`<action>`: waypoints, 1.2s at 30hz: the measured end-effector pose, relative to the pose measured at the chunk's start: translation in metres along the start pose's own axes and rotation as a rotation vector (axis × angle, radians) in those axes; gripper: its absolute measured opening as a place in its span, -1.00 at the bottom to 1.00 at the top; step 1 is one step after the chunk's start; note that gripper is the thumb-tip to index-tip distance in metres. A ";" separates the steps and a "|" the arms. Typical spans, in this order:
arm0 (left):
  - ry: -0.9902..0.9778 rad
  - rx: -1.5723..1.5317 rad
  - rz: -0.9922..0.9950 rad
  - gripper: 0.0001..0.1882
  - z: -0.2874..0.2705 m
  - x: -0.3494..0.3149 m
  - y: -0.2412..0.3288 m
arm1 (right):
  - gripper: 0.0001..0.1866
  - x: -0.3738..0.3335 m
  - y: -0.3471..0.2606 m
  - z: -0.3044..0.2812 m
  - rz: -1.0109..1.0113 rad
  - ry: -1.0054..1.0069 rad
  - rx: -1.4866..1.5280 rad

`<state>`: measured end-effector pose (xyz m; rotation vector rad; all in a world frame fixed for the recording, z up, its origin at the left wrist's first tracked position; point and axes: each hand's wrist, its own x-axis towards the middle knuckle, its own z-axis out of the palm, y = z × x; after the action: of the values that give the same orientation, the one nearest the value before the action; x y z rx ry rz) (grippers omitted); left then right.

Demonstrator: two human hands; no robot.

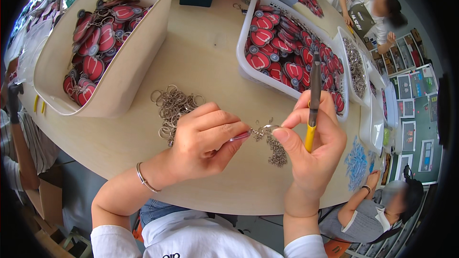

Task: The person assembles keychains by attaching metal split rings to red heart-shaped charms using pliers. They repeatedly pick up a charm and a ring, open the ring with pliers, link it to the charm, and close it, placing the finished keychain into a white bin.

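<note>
My left hand [203,138] is closed, pinching the edge of a flat red charm [240,136]. A short chain links the charm to a silver key ring [270,126], which my right hand [318,138] grips between thumb and forefinger. Pliers [313,112] with a dark and yellow handle are tucked among the fingers of that same hand, pointing up. Beside my left hand lies a heap of key rings with chains [174,107]. Under the held piece, small metal jump rings [277,154] are scattered in a loose pile on the table.
A tall beige bin [146,62] of red charms stands at the left. Behind my right hand sits a white basket [245,62] full of similar charms, with a tray of metal parts [355,64] beyond. Blue strips [356,165] lie at the right, near a seated co-worker [358,220].
</note>
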<state>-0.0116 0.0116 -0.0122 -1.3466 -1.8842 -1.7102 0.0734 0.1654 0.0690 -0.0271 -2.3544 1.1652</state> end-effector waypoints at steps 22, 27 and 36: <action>-0.016 -0.038 -0.017 -0.77 0.002 0.000 0.002 | -0.80 -0.004 0.001 -0.002 0.028 0.011 0.111; -0.009 -0.048 0.000 -0.77 0.001 0.000 0.001 | -0.80 -0.003 0.004 -0.002 0.019 0.012 0.063; -0.016 -0.041 0.030 -0.76 0.001 -0.001 0.001 | -0.80 -0.001 0.008 -0.003 0.014 0.039 0.037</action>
<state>-0.0098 0.0118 -0.0124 -1.4002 -1.8376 -1.7383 0.0740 0.1722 0.0645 -0.0523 -2.3018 1.2044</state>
